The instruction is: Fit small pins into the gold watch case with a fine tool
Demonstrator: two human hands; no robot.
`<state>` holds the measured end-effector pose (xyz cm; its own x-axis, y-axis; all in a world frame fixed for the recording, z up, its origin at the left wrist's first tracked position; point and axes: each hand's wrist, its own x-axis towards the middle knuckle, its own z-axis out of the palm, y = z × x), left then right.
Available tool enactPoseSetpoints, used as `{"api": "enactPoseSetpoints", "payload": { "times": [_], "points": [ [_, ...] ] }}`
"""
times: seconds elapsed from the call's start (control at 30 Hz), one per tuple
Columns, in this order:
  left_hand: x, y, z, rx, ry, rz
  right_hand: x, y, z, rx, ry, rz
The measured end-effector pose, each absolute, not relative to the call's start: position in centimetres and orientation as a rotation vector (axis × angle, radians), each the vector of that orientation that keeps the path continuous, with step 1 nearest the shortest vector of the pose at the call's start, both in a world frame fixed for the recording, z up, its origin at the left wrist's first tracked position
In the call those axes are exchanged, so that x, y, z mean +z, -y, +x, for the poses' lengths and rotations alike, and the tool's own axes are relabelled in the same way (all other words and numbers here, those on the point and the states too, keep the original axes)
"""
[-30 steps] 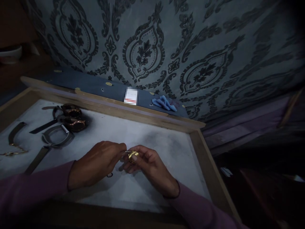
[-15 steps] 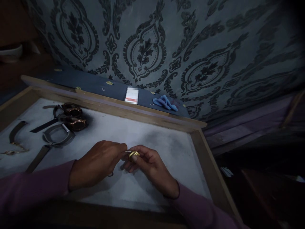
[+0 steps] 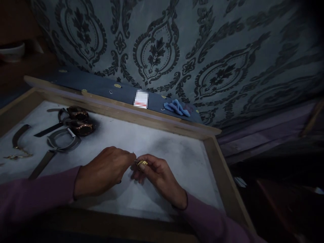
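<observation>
My right hand [image 3: 159, 177] pinches a small gold-coloured part [image 3: 142, 163] between thumb and fingers, just above the white pad of the wooden tray [image 3: 215, 162]. My left hand [image 3: 105, 170] is closed around a thin metal pin or tool, too small to name, whose tip touches the gold part. Both hands meet near the tray's middle. Purple sleeves cover both forearms. A small dark ring, partly hidden, lies on the pad under my left hand.
At the tray's left lie two brown watch heads [image 3: 79, 122], a grey strap loop [image 3: 62, 141], loose straps [image 3: 19, 135] and a thin gold chain [image 3: 16, 156]. Behind the tray, a dark ledge holds a white card [image 3: 141, 99] and a blue cloth [image 3: 177, 108]. Patterned wallpaper rises behind.
My hands have shifted slightly up and together; the gold part has turned a little in my right fingers. The view has drifted slightly. Nothing was picked up or put down.
</observation>
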<state>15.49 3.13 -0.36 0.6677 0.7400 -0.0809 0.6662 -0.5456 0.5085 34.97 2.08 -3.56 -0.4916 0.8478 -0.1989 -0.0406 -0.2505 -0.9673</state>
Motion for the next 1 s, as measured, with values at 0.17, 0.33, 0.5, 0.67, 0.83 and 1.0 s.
{"api": "enactPoseSetpoints", "payload": {
  "times": [0.17, 0.33, 0.5, 0.67, 0.83, 1.0],
  "points": [
    [0.19, -3.29, 15.5, 0.126, -1.059, 2.389, -3.46, -2.19, 35.03, 1.829, 1.401, -1.011],
    [0.39, -3.39, 15.49, 0.109, -1.012, 2.425, -3.61, -2.23, 35.04, 1.84, 1.431, -0.998],
    [0.22, -3.39, 15.36, 0.147, -0.999, 2.453, -3.67, -2.21, 35.09, 1.863, 1.433, -0.995],
    [0.18, -3.31, 15.44, 0.135, -0.998, 2.425, -3.77, -2.13, 35.18, 1.895, 1.401, -0.99],
    [0.0, -3.36, 15.22, 0.198, -0.964, 2.451, -3.65, -2.21, 35.06, 1.942, 1.38, -0.969],
    [-0.39, -3.43, 14.84, 0.266, -0.918, 2.369, -3.35, -2.35, 34.94, 1.963, 1.324, -0.947]
  ]
}}
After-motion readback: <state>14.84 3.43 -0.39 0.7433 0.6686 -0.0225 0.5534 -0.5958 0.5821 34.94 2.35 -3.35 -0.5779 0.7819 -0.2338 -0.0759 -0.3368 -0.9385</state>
